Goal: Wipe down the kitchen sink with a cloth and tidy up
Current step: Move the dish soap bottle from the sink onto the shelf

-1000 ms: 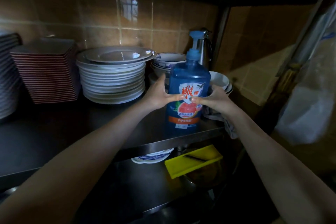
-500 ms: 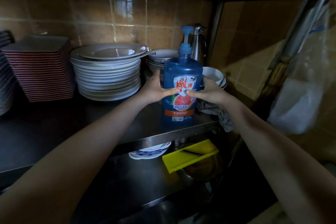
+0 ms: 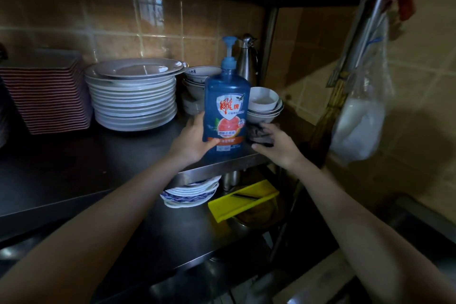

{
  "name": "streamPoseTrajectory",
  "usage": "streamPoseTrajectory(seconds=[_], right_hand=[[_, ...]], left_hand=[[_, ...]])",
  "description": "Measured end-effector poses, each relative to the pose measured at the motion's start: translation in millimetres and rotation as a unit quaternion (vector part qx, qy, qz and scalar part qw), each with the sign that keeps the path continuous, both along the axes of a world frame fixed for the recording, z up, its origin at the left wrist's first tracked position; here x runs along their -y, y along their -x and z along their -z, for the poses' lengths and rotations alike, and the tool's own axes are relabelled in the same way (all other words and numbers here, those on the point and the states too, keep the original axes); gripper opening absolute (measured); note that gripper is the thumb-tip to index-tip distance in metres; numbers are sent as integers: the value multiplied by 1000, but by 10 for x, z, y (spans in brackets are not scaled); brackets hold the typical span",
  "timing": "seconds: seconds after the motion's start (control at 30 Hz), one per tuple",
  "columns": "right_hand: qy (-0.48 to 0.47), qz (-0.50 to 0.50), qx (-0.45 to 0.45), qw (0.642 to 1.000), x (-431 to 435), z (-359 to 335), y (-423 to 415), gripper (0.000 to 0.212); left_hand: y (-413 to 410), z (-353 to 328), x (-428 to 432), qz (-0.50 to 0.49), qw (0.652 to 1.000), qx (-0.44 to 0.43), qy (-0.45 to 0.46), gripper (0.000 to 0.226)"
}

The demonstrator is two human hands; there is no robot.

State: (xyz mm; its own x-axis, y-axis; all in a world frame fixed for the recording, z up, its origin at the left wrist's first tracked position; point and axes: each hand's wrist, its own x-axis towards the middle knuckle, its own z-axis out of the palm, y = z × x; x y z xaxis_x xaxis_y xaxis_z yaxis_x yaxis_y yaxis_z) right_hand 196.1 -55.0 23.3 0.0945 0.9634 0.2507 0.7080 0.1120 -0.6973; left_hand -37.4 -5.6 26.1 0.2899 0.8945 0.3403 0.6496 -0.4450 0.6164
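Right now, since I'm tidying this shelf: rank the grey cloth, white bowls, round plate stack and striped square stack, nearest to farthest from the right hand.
1. grey cloth, under the right hand.
2. white bowls, just behind it.
3. round plate stack, left of the bottle.
4. striped square stack, far left.

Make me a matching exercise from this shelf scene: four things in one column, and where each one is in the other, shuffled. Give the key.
Things
1. dish soap bottle
2. yellow slicer
3. white plate stack
4. plastic bag

Places
A. hanging at the far right
B. lying on the lower shelf
C. gripped by the left hand
D. stacked on the middle shelf, left of the bowls

Pairs: 1-C, 2-B, 3-D, 4-A
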Motion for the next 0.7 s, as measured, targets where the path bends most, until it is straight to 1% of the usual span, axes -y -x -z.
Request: streamPoseTrajectory(seconds=[0.07, 0.1, 0.2, 0.3, 0.37, 0.53, 0.6, 0.7], right_hand=[[-9, 18, 57, 998, 148, 76, -51, 65], [-10, 25, 83, 996, 224, 116, -74, 63], [10, 54, 146, 988, 467, 253, -121, 59], [35, 81, 195, 977, 715, 392, -166, 60], [43, 87, 213, 972, 882, 478, -202, 59], [66, 100, 232, 965, 1316, 642, -304, 57], [75, 111, 231, 964, 1480, 677, -370, 56], [89, 124, 213, 965, 1691, 706, -470, 55]], left_hand=[[0, 72, 164, -43, 997, -52, -26, 71], [-8, 106, 254, -49, 995, -74, -44, 65], [-58, 206, 501, -28, 985, -153, -78, 48], [-152, 301, 680, -21, 972, -212, -102, 44], [-232, 364, 766, -7, 970, -219, -110, 42], [-453, 530, 901, 61, 972, -201, -105, 38], [-564, 591, 947, 77, 971, -201, -100, 37], [-732, 647, 1006, 99, 966, -224, -87, 36]])
